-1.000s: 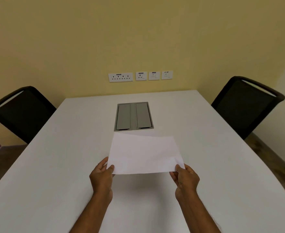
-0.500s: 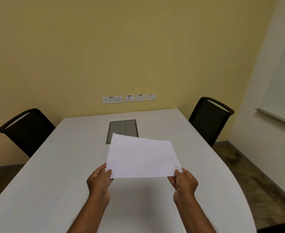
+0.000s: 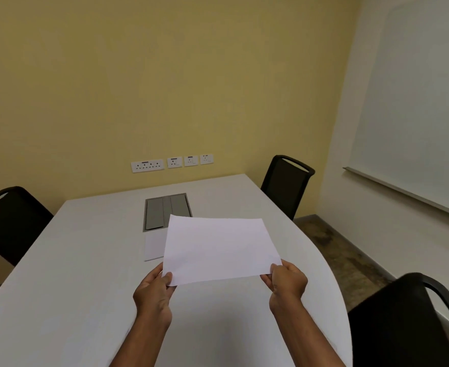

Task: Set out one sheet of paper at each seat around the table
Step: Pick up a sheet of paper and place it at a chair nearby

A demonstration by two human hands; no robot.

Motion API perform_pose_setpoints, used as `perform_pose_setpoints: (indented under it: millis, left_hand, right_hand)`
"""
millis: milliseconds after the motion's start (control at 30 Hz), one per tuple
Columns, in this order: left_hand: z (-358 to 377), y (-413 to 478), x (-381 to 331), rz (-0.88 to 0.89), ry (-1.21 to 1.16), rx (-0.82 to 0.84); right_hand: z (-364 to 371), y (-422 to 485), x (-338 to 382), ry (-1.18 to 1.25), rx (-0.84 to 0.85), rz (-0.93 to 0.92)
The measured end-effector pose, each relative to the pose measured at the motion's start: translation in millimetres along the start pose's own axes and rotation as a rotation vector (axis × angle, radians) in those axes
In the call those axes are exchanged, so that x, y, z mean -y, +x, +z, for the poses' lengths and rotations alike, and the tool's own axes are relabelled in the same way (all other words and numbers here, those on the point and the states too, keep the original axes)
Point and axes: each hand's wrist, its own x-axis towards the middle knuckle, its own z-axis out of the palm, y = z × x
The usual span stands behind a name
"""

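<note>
Far-left chair (image 3: 9,223) sat at the tabletop (image 3: 59,300) edge w/ no sheet in front of it, as far as the view showed; that seat looked undone. Moving right, a stack of paper (image 3: 154,246) lay flat on the tabletop just below the grey cable hatch (image 3: 167,213), mostly hidden behind the held sheet, so thickness couldn't be told; prob. the supply pile rather than a set place.

Left hand (image 3: 153,290) was closed on the near-left corner of a single sheet of paper (image 3: 220,250), thumb on top. The sheet was lifted clear of the tabletop, roughly level, near edge toward the person. Right hand (image 3: 286,283) pinched the near-right corner the same way.

Right side: far-right chair (image 3: 286,184) had bare tabletop before it, and the near-right chair (image 3: 408,319) likewise, no sheet visible at either.

Judgement: task was early. Zero sheets seen placed at any visible seat; one sheet in hand, not yet put down. At least 3 seats left, maybe more out of view
</note>
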Motion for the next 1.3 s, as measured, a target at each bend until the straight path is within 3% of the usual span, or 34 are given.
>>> perform_pose_setpoints:
  millis: [400,867,1300]
  left_hand:
    - [32,-85,36,0.005,-0.089,0.075]
    - [143,-220,138,0.056,-0.112,-0.041]
    - [231,-197,170,0.033,-0.095,-0.076]
  right_hand:
    - [-82,18,39,-0.056,-0.037,-0.147]
    - [-220,120,125,-0.068,0.111,-0.137]
    - [-226,197,160,-0.066,0.104,-0.127]
